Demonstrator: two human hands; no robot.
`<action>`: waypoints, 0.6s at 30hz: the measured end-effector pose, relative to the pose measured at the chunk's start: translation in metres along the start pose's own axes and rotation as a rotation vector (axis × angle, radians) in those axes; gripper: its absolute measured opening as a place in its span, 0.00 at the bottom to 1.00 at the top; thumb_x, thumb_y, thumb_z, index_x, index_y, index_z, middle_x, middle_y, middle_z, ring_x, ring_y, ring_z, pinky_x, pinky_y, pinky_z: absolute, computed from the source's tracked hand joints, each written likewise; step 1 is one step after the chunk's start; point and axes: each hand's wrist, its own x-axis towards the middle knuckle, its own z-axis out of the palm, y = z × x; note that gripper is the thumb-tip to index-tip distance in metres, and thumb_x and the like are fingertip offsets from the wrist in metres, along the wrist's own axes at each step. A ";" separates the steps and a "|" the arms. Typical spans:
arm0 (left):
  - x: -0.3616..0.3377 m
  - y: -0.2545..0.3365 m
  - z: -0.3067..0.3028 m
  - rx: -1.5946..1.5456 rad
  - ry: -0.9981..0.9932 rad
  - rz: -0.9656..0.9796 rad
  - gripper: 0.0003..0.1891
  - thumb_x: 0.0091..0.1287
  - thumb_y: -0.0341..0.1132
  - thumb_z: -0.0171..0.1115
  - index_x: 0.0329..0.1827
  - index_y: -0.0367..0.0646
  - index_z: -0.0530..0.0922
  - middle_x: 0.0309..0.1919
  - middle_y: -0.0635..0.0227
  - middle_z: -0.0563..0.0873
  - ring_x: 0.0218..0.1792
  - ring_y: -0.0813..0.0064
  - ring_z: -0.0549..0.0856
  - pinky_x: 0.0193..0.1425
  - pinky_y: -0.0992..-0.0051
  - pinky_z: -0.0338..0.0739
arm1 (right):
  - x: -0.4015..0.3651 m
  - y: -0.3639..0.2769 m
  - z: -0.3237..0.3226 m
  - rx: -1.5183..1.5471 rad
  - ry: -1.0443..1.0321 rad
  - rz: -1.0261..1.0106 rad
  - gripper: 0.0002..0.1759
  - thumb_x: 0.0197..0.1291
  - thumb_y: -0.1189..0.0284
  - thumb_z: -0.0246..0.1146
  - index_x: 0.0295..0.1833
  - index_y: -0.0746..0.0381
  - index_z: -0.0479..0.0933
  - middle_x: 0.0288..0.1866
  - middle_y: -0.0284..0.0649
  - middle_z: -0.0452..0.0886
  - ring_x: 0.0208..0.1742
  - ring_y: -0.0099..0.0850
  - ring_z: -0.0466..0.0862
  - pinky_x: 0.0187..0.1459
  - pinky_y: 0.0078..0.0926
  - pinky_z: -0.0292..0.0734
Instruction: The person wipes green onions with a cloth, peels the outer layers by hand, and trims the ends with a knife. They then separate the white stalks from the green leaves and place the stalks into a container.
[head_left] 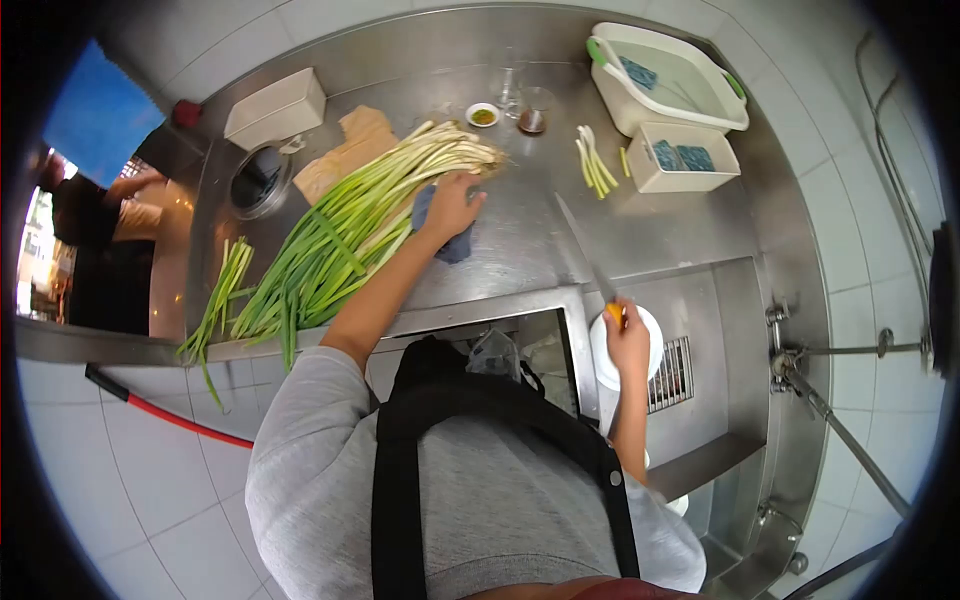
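Note:
A large heap of green onions (345, 225) lies on the steel counter, white root ends at the upper right. My left hand (455, 207) rests by the white stalks, over a dark blue cloth (457, 245); its fingers are bent and what they grip, if anything, is hard to make out. My right hand (628, 340) is closed round the yellow handle of a knife (590, 250), whose blade points up and left over the counter. Below that hand is a white round dish (606, 362). A few cut white stalks (595, 162) lie to the right of the heap.
A white tub (668, 80) with water and a white box (685, 180) with blue pads stand at the back right. A small sauce bowl (482, 115) and glasses (532, 112) are behind. The sink (715, 290) is at the right; a person's arm (135, 185) shows far left.

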 end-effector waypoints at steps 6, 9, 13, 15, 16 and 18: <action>-0.053 0.004 -0.042 0.277 0.148 -0.398 0.28 0.54 0.44 0.69 0.55 0.38 0.73 0.46 0.51 0.77 0.51 0.52 0.74 0.58 0.60 0.67 | 0.106 -0.011 0.064 -0.196 -0.072 -0.127 0.22 0.53 0.71 0.64 0.55 0.61 0.72 0.47 0.53 0.79 0.48 0.52 0.79 0.48 0.43 0.74; -0.069 -0.006 -0.026 -0.040 0.030 0.120 0.28 0.53 0.41 0.70 0.54 0.36 0.73 0.47 0.52 0.78 0.52 0.55 0.76 0.58 0.60 0.69 | 0.131 -0.009 0.093 -0.228 0.020 -0.133 0.22 0.53 0.71 0.64 0.55 0.60 0.71 0.46 0.53 0.79 0.47 0.52 0.78 0.49 0.43 0.74; -0.080 -0.012 -0.033 -0.523 0.070 -0.078 0.24 0.53 0.39 0.70 0.51 0.36 0.76 0.44 0.52 0.80 0.48 0.58 0.80 0.54 0.62 0.73 | 0.133 -0.018 0.109 -0.276 0.031 -0.090 0.21 0.53 0.68 0.63 0.55 0.59 0.72 0.49 0.52 0.77 0.50 0.52 0.76 0.50 0.45 0.72; -0.084 -0.045 -0.045 -0.111 0.274 -0.216 0.18 0.51 0.37 0.69 0.43 0.38 0.80 0.44 0.52 0.81 0.43 0.53 0.81 0.49 0.63 0.76 | 0.118 -0.057 0.105 -0.627 0.114 -0.056 0.22 0.54 0.63 0.63 0.54 0.59 0.73 0.52 0.52 0.74 0.53 0.53 0.73 0.51 0.49 0.70; -0.086 -0.045 -0.057 -0.115 0.273 -0.212 0.18 0.51 0.37 0.69 0.43 0.38 0.80 0.44 0.52 0.81 0.43 0.53 0.81 0.49 0.63 0.76 | 0.120 -0.065 0.115 -0.629 0.165 -0.095 0.24 0.55 0.56 0.61 0.53 0.60 0.73 0.54 0.51 0.72 0.57 0.52 0.69 0.52 0.52 0.67; -0.093 -0.042 -0.074 0.201 -0.030 -0.508 0.14 0.52 0.35 0.68 0.38 0.38 0.80 0.41 0.52 0.82 0.42 0.54 0.81 0.47 0.62 0.76 | 0.113 -0.092 0.137 -0.407 0.136 -0.249 0.27 0.56 0.54 0.60 0.55 0.60 0.72 0.56 0.52 0.71 0.58 0.53 0.68 0.55 0.50 0.65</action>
